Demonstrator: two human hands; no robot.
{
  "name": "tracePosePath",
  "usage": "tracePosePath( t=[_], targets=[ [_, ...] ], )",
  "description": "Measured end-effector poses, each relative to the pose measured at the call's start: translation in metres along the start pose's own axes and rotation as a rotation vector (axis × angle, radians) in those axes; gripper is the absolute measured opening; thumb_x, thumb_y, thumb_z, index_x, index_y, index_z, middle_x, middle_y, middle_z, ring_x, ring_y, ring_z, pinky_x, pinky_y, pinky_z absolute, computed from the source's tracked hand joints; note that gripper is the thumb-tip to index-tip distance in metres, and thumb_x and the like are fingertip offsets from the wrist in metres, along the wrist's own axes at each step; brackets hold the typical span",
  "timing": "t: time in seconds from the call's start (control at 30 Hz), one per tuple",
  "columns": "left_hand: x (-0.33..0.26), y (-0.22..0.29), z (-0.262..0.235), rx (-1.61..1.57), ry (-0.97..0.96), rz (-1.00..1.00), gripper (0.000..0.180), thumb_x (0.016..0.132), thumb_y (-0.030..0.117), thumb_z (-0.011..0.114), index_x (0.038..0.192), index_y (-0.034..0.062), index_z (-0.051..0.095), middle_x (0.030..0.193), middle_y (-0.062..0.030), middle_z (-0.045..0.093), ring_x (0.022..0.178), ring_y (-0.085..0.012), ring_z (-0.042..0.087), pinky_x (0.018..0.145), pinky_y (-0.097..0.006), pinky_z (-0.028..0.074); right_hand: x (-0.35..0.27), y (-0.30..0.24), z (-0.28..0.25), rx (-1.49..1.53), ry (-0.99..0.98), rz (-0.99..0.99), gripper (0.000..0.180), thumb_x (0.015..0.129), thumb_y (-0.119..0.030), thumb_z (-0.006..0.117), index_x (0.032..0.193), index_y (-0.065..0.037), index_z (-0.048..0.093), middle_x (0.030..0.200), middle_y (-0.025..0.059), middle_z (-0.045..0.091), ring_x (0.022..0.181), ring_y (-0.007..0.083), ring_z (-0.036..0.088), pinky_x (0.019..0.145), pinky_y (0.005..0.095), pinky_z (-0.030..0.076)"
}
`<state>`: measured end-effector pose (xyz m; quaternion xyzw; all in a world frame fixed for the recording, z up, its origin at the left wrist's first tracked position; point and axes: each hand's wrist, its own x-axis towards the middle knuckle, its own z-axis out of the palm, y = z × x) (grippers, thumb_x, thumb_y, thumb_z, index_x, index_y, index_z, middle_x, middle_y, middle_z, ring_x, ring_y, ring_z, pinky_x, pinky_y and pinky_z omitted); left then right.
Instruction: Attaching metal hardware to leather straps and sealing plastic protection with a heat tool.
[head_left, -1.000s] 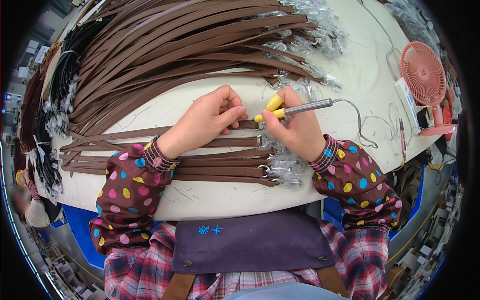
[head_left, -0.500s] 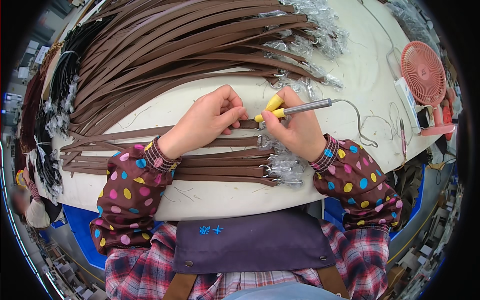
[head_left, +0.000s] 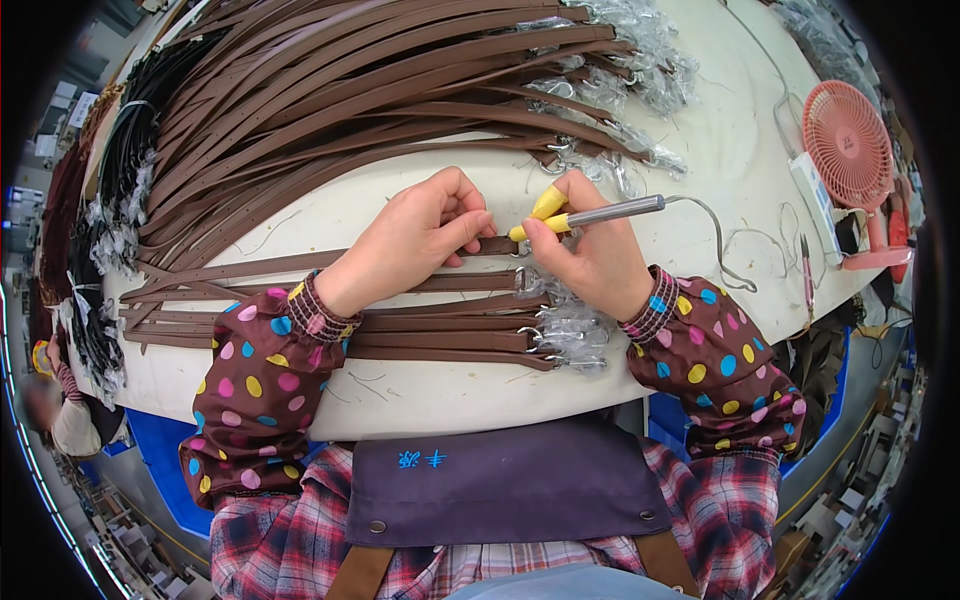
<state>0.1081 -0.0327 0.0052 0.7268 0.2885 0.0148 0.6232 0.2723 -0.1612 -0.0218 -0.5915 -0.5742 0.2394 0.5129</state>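
The left hand (head_left: pixel 420 235) presses down on the end of a brown strap (head_left: pixel 300 262) that lies across the white counter (head_left: pixel 450 385), fingertips closed in a pinching grip right at the strap's end. Touching that same end from the other side, the right hand (head_left: pixel 590 255) is wrapped shut around a slim metal tool (head_left: pixel 600 213) with a yellow handle, held like a pen; its tip meets the strap just beside the left fingertips, and a grey cord (head_left: pixel 715 235) trails off from its back end. Just nearer the person than that strap lie a few more brown straps (head_left: pixel 440 335) in a row, their metal buckles in clear wrap. Beyond the strap spreads a big fan of brown straps (head_left: pixel 350 90). Well to the right of the strap stands a small pink fan (head_left: pixel 845 145).
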Motion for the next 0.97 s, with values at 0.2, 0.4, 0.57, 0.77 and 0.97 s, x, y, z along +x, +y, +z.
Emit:
tracePosePath(
  t=[0.2, 0.4, 0.57, 0.77, 0.97],
  targets=[
    [-0.001, 0.000, 0.001, 0.009, -0.015, -0.004, 0.012, 0.096, 0.014, 0.054, 0.095, 0.0036, 0.048, 0.091, -0.0033, 0.061, 0.077, -0.0059, 0.056, 0.063, -0.020, 0.050, -0.002, 0.000, 0.000, 0.019, -0.011, 0.027, 0.021, 0.082, -0.010, 0.066, 0.087, -0.001, 0.048, 0.073, 0.0079, 0.055, 0.059, 0.0146, 0.053, 0.053, 0.0270, 0.043],
    [-0.002, -0.004, 0.003, 0.003, 0.012, 0.023, 0.015, 0.094, 0.016, 0.054, 0.094, 0.0020, 0.049, 0.086, -0.0040, 0.063, 0.074, -0.0075, 0.057, 0.061, -0.023, 0.051, -0.003, -0.001, 0.001, 0.026, -0.010, 0.025, 0.020, 0.082, -0.009, 0.066, 0.086, -0.001, 0.048, 0.072, 0.0081, 0.055, 0.059, 0.0149, 0.053, 0.053, 0.0271, 0.043],
    [-0.002, -0.004, 0.002, -0.024, 0.013, 0.023, 0.014, 0.095, 0.016, 0.054, 0.094, 0.0021, 0.049, 0.087, -0.0045, 0.063, 0.074, -0.0078, 0.058, 0.061, -0.023, 0.051, -0.003, -0.001, 0.001, 0.034, -0.013, 0.034, 0.020, 0.082, -0.010, 0.065, 0.087, -0.001, 0.048, 0.073, 0.0071, 0.055, 0.060, 0.0140, 0.054, 0.053, 0.0273, 0.043],
    [-0.004, 0.003, 0.002, 0.468, 0.061, 0.380, 0.014, 0.084, 0.007, 0.065, 0.091, 0.0018, 0.054, 0.084, -0.0059, 0.057, 0.072, -0.0113, 0.057, 0.060, -0.025, 0.048, 0.001, -0.006, -0.015, -0.004, 0.088, 0.011, 0.018, 0.085, -0.012, 0.064, 0.088, -0.002, 0.049, 0.074, 0.0066, 0.055, 0.065, 0.0128, 0.055, 0.058, 0.0273, 0.044],
    [-0.004, -0.003, 0.011, 0.649, 0.082, 0.387, 0.014, 0.076, 0.006, 0.072, 0.084, 0.0052, 0.061, 0.085, -0.0080, 0.055, 0.070, -0.0168, 0.059, 0.061, -0.028, 0.050, -0.001, 0.011, -0.022, -0.059, 0.001, -0.175, 0.031, 0.088, -0.022, 0.065, 0.112, -0.007, 0.054, 0.088, 0.0070, 0.063, 0.079, 0.0202, 0.062, 0.071, 0.0289, 0.048]
  ],
)
